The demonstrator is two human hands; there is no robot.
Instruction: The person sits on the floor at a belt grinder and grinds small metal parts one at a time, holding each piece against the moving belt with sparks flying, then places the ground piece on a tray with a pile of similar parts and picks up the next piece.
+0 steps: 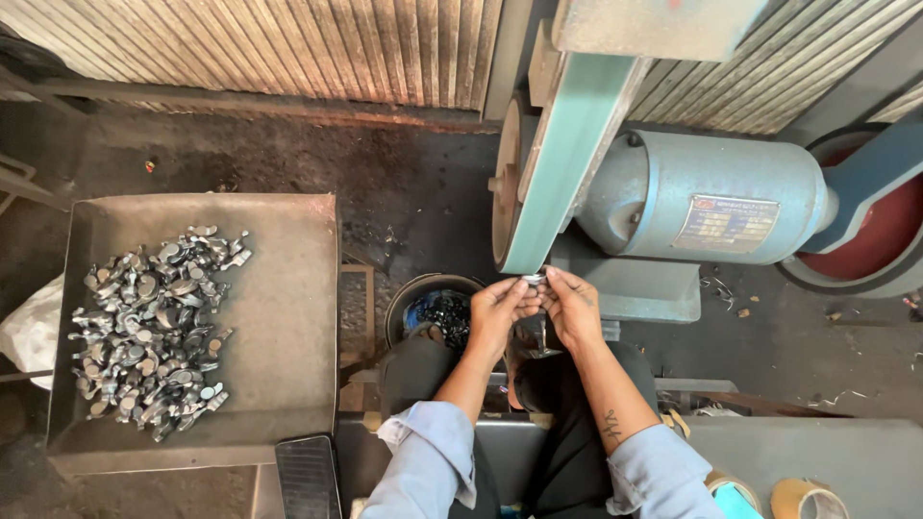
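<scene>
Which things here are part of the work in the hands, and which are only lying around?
In use: left hand and right hand pinching a small metal piece at the sanding belt; tray of metal parts; dark bucket.

Lying about: tape rolls; white bag.

- Sanding belt (567,144): pale green, plain.
- Electric motor (702,197): light blue-grey, with a dull label panel edged in red.
- Metal tray (279,317): flat grey-brown.
- Heap of small metal parts (154,327): shiny silver-grey.
- Round bucket (433,308): black rim, dark glinting pieces and a touch of blue inside.
- Corrugated wall (288,43): rusty brown and grey stripes.
- Sleeves (433,461): light blue denim.
- Wheel guard (880,226): dark red inside, blue-grey arm across it.
- Floor (413,192): sooty black.
- Tape rolls (803,498): tan.
</scene>
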